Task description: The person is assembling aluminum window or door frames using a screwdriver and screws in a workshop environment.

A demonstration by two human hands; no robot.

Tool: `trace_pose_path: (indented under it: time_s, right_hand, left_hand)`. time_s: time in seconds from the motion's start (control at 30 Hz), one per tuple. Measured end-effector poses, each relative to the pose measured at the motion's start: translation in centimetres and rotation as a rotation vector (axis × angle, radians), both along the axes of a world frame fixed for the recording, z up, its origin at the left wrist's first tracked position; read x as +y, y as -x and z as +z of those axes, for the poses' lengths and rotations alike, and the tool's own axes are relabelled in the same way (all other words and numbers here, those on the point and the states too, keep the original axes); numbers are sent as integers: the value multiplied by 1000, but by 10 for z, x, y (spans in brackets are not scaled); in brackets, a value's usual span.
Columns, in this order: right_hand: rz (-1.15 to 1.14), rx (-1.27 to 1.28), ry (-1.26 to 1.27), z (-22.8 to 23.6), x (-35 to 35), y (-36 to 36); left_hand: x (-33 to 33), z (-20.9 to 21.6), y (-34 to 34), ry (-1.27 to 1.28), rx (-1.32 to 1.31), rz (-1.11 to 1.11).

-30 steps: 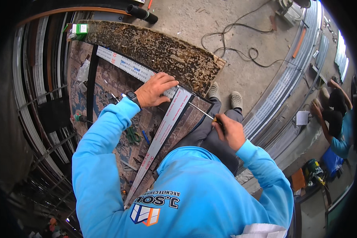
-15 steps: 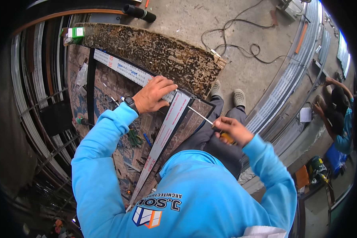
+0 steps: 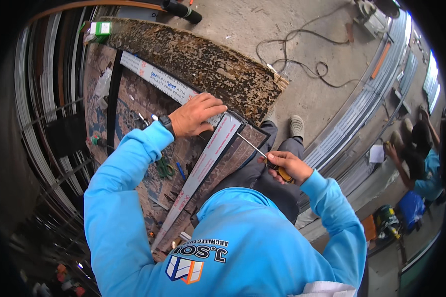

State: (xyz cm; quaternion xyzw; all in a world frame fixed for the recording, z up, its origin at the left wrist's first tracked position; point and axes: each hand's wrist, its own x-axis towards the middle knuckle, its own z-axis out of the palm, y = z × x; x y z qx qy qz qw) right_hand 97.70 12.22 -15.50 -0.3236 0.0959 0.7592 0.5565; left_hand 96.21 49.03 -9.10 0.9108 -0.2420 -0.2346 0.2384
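My left hand (image 3: 197, 115), a dark watch on its wrist, lies over a film-covered metal bar (image 3: 158, 81) close to a frame's corner, with fingers curled across the bar. A second film-covered bar (image 3: 203, 168) runs from that corner down toward my body. In my right hand (image 3: 293, 167) is a screwdriver (image 3: 252, 145) with a yellow and black handle and a thin shaft. Its tip points at the dark edge of the second bar near the corner; whether it sits in a screw is too small to tell.
A worn board (image 3: 183, 57) lies beyond the frame, a green box (image 3: 101, 28) at its left end. Green-handled scissors (image 3: 164, 169) and a blue pen (image 3: 181, 172) lie inside the frame. A cable (image 3: 287, 54) crosses the floor. A co-worker (image 3: 428, 163) crouches at right.
The whole view has shifted slightly. My left hand stays on the bar, and the screwdriver's tip stays near the corner, while my right hand's fingers have changed position on the handle.
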Motion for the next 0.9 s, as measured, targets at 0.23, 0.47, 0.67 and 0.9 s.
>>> trace_pose_path:
  time_s: [0.23,0.47,0.67,0.9]
  right_hand:
    - [88,-455,-70,14,4,8]
    - [237,-536,-107,-4,-5,-7]
    - [1,-566,-5,-1,-50,28]
    - [400,-1581,-773,99,46,104]
  left_hand:
    - [-12,1,11,-11,-69,21]
    - [-36,12,55,-259,-367,381]
    - [-207,-10,218,630,-156,1408]
    - [-299,-22,258,1035,-303,1751]
